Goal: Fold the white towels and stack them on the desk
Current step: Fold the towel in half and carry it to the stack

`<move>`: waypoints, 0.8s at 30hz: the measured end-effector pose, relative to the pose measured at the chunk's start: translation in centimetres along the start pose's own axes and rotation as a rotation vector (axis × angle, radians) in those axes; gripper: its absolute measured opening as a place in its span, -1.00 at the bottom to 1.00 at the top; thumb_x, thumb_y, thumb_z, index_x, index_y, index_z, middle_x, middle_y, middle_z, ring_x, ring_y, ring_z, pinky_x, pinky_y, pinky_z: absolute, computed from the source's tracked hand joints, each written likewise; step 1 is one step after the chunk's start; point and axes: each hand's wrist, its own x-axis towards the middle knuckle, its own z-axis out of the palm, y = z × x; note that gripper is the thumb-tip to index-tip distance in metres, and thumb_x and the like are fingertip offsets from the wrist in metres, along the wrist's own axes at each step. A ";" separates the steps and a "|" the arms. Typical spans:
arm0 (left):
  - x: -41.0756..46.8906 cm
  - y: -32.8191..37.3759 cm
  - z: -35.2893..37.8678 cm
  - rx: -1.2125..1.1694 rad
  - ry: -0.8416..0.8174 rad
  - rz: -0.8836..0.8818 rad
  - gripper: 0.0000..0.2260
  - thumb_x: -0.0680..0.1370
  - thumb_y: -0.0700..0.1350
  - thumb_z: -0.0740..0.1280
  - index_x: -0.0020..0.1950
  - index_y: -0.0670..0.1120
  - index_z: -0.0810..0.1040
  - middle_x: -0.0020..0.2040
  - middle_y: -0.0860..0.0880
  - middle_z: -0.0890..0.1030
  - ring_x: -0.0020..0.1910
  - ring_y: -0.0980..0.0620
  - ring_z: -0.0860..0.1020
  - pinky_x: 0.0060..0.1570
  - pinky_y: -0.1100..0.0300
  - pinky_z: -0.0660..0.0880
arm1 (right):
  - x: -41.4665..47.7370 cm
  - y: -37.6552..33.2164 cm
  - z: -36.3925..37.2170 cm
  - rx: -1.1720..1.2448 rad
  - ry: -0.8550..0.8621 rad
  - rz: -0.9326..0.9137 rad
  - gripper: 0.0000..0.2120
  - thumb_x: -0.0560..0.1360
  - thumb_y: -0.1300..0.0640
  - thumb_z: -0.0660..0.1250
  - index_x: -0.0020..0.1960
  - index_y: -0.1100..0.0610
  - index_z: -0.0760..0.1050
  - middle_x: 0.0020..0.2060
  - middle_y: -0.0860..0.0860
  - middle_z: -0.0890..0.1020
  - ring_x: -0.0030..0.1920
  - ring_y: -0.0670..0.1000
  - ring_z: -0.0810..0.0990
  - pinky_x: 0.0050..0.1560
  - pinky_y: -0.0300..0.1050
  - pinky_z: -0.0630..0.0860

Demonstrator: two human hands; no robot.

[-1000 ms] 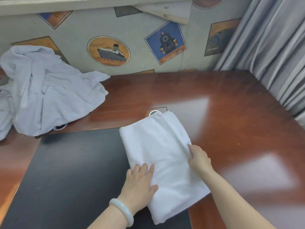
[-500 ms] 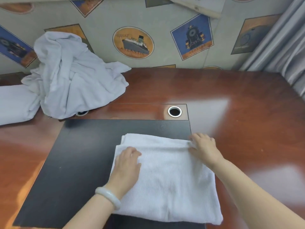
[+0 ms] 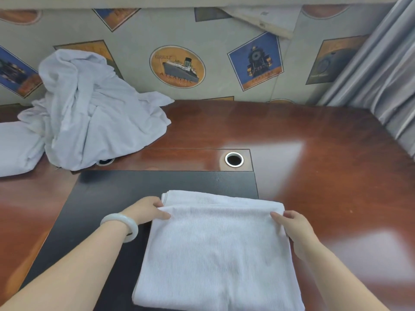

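The left hand (image 3: pixel 147 211) and right hand (image 3: pixel 294 228) are pinching the far corners of the folded white towel (image 3: pixel 215 245) near the front edge of the desk (image 3: pixel 325 180), probably risking layers slipping askew under uneven pulling.

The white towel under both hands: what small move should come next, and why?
Probably lift the far edge and draw it toward the near edge, halving the towel. The left hand and right hand each pinch a far corner of its top layer, and it lies flat and wide on the black mat. Crumpled towels wait at the back left.
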 end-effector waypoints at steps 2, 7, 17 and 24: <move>-0.8 -0.7 -0.3 -0.240 -0.082 -0.067 -0.83 0.48 -0.11 0.49 -0.03 -0.14 0.57 -0.04 -0.06 0.65 -0.05 -0.01 0.62 0.09 0.07 0.55 | -0.2 0.1 -0.5 0.051 -0.047 0.018 -0.84 0.48 0.11 0.46 -0.08 0.19 0.56 -0.15 0.21 0.63 -0.27 0.05 0.50 -0.25 -0.10 0.40; -4.0 -0.6 -2.2 -0.610 -0.277 0.042 -0.71 0.52 -0.12 0.45 0.17 -0.26 0.62 0.13 -0.16 0.67 0.13 -0.15 0.64 0.17 -0.04 0.53 | -2.3 -1.1 -3.1 0.026 -0.086 -0.117 -0.80 0.52 0.11 0.41 -0.10 0.26 0.55 -0.26 0.12 0.59 -0.25 0.06 0.50 -0.20 -0.04 0.35; 3.6 2.3 2.2 -0.143 0.320 0.003 -0.79 0.57 -0.01 0.36 -0.06 -0.11 0.41 -0.13 -0.05 0.44 -0.18 -0.03 0.38 -0.20 0.11 0.30 | 1.7 -1.3 1.1 -0.149 0.210 -0.036 -0.78 0.58 0.06 0.25 0.05 0.23 0.46 -0.18 0.05 0.51 -0.24 0.04 0.44 -0.30 -0.07 0.31; 3.3 0.9 2.2 -0.373 0.373 -0.043 -0.79 0.60 -0.02 0.34 0.16 -0.10 0.56 0.06 -0.01 0.58 0.04 -0.04 0.54 0.03 0.10 0.44 | 2.5 -1.3 1.2 -0.278 0.247 -0.087 -0.75 0.61 0.05 0.22 0.15 0.22 0.47 -0.04 0.08 0.52 -0.09 0.11 0.43 -0.18 -0.08 0.28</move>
